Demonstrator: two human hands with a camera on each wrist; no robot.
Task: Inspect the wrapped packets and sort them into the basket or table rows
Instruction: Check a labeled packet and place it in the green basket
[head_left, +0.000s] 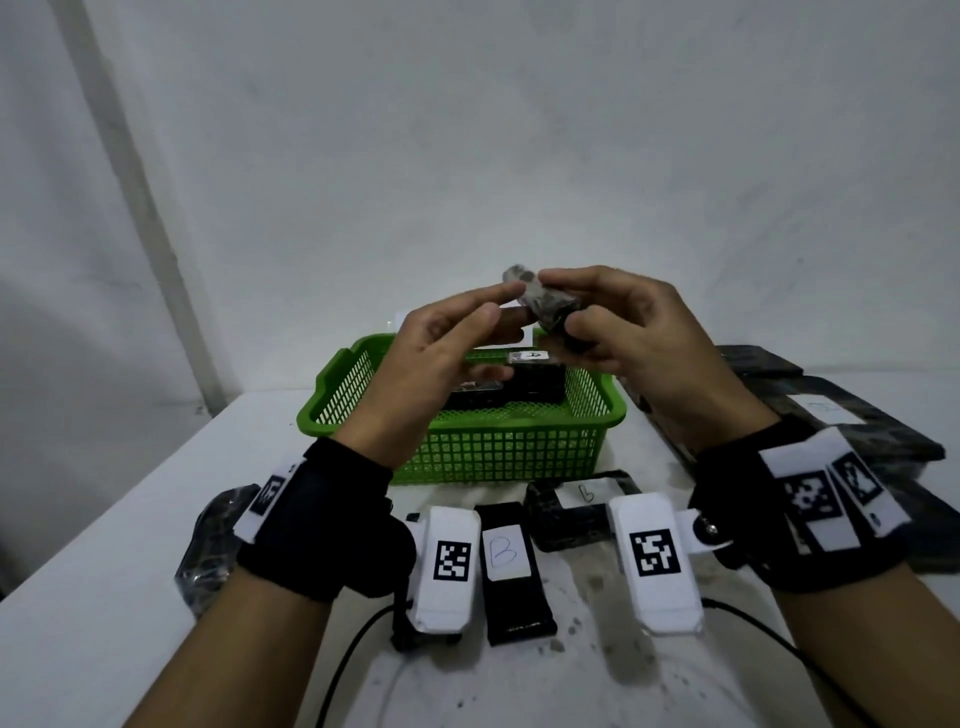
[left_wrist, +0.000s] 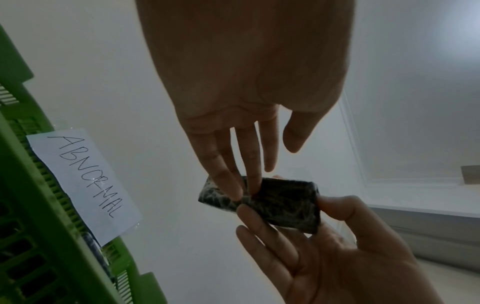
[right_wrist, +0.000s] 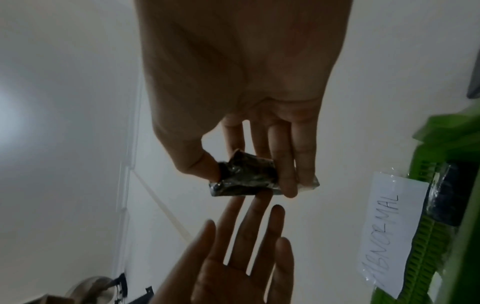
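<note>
A small dark packet (head_left: 543, 304), in crinkled shiny film, is held near the frame's centre above the green basket (head_left: 467, 447). The right hand (head_left: 628, 332) has its grip clamped on it, thumb against fingers. The left hand (head_left: 447, 343) is spread, its fingertips (left_wrist: 235, 191) touching the packet's end. It looks light, firm and slippery; best pinched across its flat faces.

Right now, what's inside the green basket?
Inside the green basket lie dark wrapped packets, one with a white label. The left hand covers part of the interior, so their count and the label's marking cannot be told.
</note>
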